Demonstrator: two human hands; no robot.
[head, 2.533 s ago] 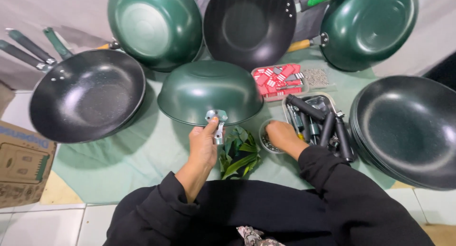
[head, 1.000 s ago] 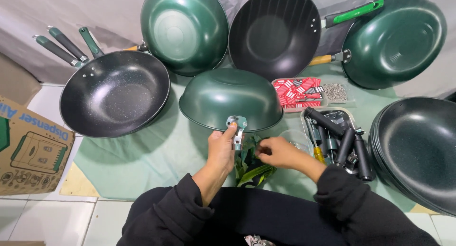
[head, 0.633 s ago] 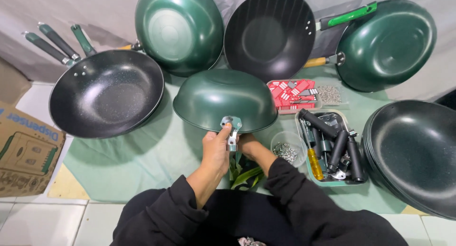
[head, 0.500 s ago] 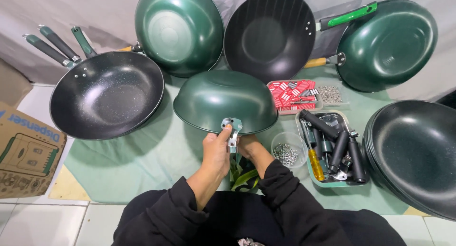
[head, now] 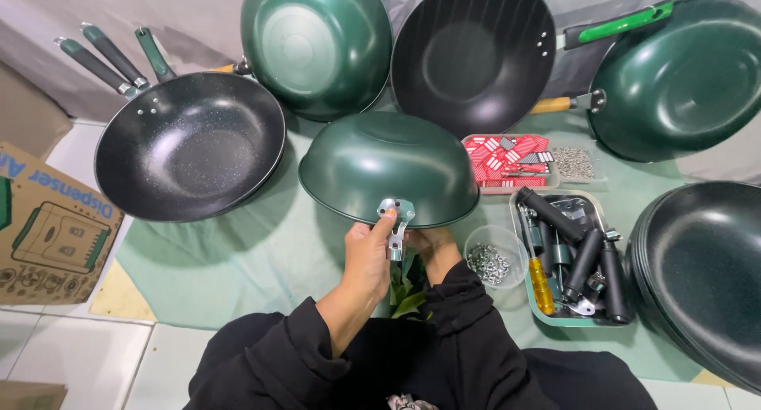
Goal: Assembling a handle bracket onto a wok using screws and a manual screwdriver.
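Work area: a pale green cloth (head: 238,259) covers the surface, over white floor tiles (head: 71,354). Grey fabric backdrop (head: 198,22) behind; cardboard box (head: 47,220) at left. Even, diffuse light.

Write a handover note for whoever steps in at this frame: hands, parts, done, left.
Left hand presses a small metal handle bracket against the rim of the upturned dark green wok.
Right hand sits under that rim, fingers hidden.
Round clear cup of screws and tray of black handles lie to the right.
Done: bracket placed.
Left: no handle on this wok yet; fastening not visible.
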